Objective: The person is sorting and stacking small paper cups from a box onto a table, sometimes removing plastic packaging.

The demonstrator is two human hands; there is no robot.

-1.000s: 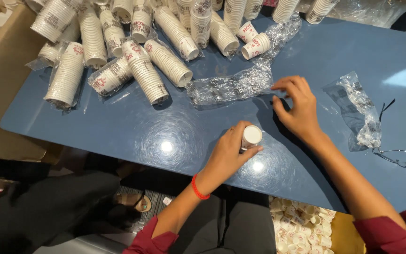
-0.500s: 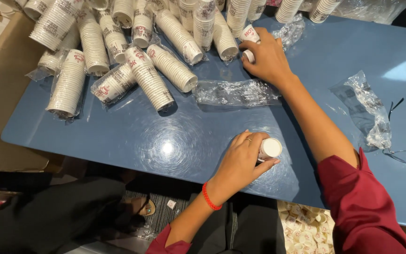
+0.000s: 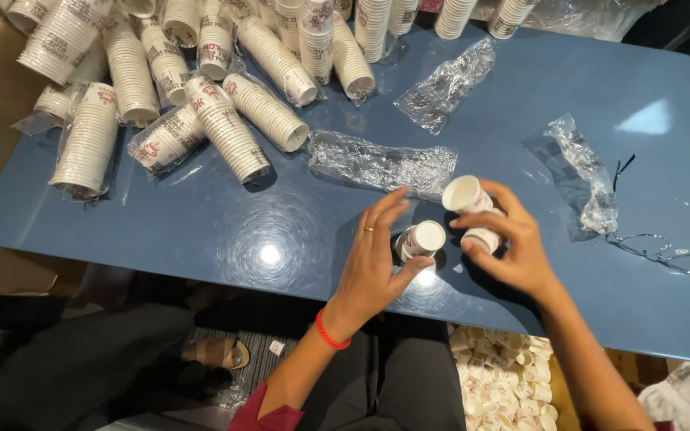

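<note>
- The left hand (image 3: 377, 259), fingers spread, curls loosely round a short stack of small paper cups (image 3: 422, 239) lying on its side on the surface, thumb under its rim.
- The right hand (image 3: 513, 247) pinches a second short cup stack (image 3: 473, 209), tilted, mouth up and to the left, just right of the first.
- Both stacks sit at the near middle of the blue surface (image 3: 201, 231), which gleams with ceiling light.
- Just beyond the hands lies an empty clear plastic sleeve (image 3: 381, 164); another crumpled wrapper (image 3: 584, 179) lies to the right, with wire-framed spectacles (image 3: 664, 239) past it.
- Far left, many long cup stacks (image 3: 225, 128) lie in a heap, some wrapped.
- Below the near edge, loose cups (image 3: 501, 387) fill a container.
</note>
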